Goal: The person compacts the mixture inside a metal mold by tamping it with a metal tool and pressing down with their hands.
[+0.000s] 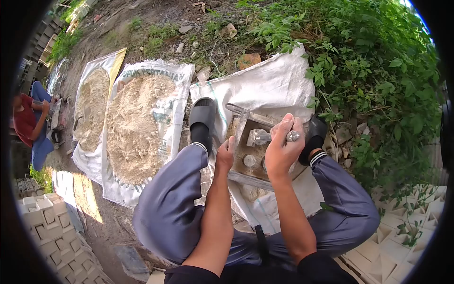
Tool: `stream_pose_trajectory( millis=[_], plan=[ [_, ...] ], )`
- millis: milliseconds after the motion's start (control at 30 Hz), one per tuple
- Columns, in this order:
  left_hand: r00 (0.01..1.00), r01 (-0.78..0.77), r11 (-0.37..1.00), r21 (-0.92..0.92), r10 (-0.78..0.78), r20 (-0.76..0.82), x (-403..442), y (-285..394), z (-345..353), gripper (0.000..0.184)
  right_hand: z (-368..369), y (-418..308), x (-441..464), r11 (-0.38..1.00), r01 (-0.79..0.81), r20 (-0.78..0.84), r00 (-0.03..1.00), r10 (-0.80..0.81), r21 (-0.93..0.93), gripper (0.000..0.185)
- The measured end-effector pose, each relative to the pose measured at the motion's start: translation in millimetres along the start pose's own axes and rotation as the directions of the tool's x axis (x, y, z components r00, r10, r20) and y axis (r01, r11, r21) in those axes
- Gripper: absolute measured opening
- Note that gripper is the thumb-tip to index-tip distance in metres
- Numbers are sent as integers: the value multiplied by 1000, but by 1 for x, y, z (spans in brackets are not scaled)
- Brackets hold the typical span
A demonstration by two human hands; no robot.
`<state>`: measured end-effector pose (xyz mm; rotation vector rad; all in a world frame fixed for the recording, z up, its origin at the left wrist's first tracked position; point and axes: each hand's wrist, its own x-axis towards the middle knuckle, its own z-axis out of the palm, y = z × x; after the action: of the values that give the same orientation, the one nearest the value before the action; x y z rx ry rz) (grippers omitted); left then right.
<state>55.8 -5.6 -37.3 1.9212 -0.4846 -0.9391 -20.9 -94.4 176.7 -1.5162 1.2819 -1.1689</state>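
Right hand gripping a dusty metal tool over a box-shaped mould, left hand at the mould's left edge, its grip unclear, mould resting on a spread white sack

Green weeds are crowding the right side. Pale blocks are sitting stacked lower left; more blocks are filling lower right. Red-shirted person is sitting far left. Orange-brown chunk is lying near the weeds.
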Motion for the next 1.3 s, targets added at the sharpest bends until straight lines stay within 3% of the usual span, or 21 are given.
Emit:
stream_pose_trajectory(
  millis=[100, 133, 233, 300, 367, 433, 500, 567, 633, 667, 700, 800, 833, 900, 933, 967, 1033, 1067, 1167, 1200, 1300],
  plan=[
    [999, -42, 999, -16, 41, -28, 0, -1, 2, 62, 8, 12, 3, 994, 98, 102, 990, -102, 41, 30],
    [999, -50, 999, -21, 49, -23, 1, -2, 4, 62, 9, 14, 12, 995, -1, 131, 991, -12, 98, 30],
    [999, -47, 998, -31, 47, -15, 5, -5, 2, 63, 3, 3, 17, 979, -39, -28, 999, 46, 200, 31],
    [998, -2, 1000, 6, 2, 60, 4, -7, -2, 63, 7, 20, 14, 993, -42, -89, 995, 52, 109, 30],
    [999, 10, 1000, 13, -11, 50, 0, 0, -4, 63, 16, 52, 18, 979, 193, 69, 980, -188, -71, 31],
    [999, 18, 1000, 13, -19, 42, -2, 4, 0, 63, 16, 24, 26, 988, 144, 165, 977, -133, -60, 30],
    [1000, 9, 1000, 19, -9, 23, 1, 4, -1, 62, 20, 0, 29, 993, -53, 13, 999, 52, 107, 28],
    [1000, 23, 999, 22, -23, 4, 1, 3, -2, 62, 23, 13, 21, 984, -74, -27, 997, 79, 161, 28],
    [997, 42, 997, 69, -46, 61, 4, -2, -1, 62, 29, 22, 13, 978, 205, 57, 977, -203, -30, 31],
    [997, 38, 997, 66, -43, 67, 6, -3, 0, 62, 28, 26, 17, 954, 300, 139, 946, -294, -27, 31],
    [996, 27, 998, 51, -31, 80, 3, -4, -1, 62, 24, 20, 18, 955, 295, 134, 948, -288, -38, 31],
    [999, -23, 999, 24, 22, 38, 6, -3, 4, 62, 18, -3, 17, 970, -125, -25, 991, 133, 206, 27],
    [999, -42, 999, 14, 42, -11, 3, -5, 3, 62, 17, 5, 11, 969, -130, -16, 991, 136, 209, 27],
    [1000, -17, 999, 49, 16, 24, 3, -4, 1, 62, 17, 24, 3, 997, 53, 14, 998, -54, 56, 29],
    [1000, -24, 999, 38, 24, 10, 4, -1, 2, 61, 18, 29, 8, 994, 64, 49, 996, -68, 92, 29],
    [1000, -21, 999, 29, 21, -4, 0, 0, 2, 61, 11, 33, 6, 994, 63, 51, 996, -68, 90, 29],
    [1000, -20, 1000, 17, 20, 0, 0, 4, 3, 60, 1, 6, 2, 976, -110, 43, 994, 104, 189, 27],
    [1000, -10, 1000, 5, 10, -3, -1, 4, 1, 60, -2, 6, -5, 988, -71, -3, 997, 72, 138, 28],
    [1000, 6, 999, 31, -6, 8, -1, 5, -2, 60, 9, 17, -18, 977, -89, 81, 994, 75, 192, 31],
    [1000, -24, 1000, 5, 24, 0, -2, 5, 0, 60, 14, 14, -10, 995, 57, 59, 996, -62, 81, 32],
    [1000, 22, 999, 29, -23, 16, 1, 1, 0, 61, -3, -9, -19, 992, -76, 33, 997, 73, 99, 31]
  ],
)
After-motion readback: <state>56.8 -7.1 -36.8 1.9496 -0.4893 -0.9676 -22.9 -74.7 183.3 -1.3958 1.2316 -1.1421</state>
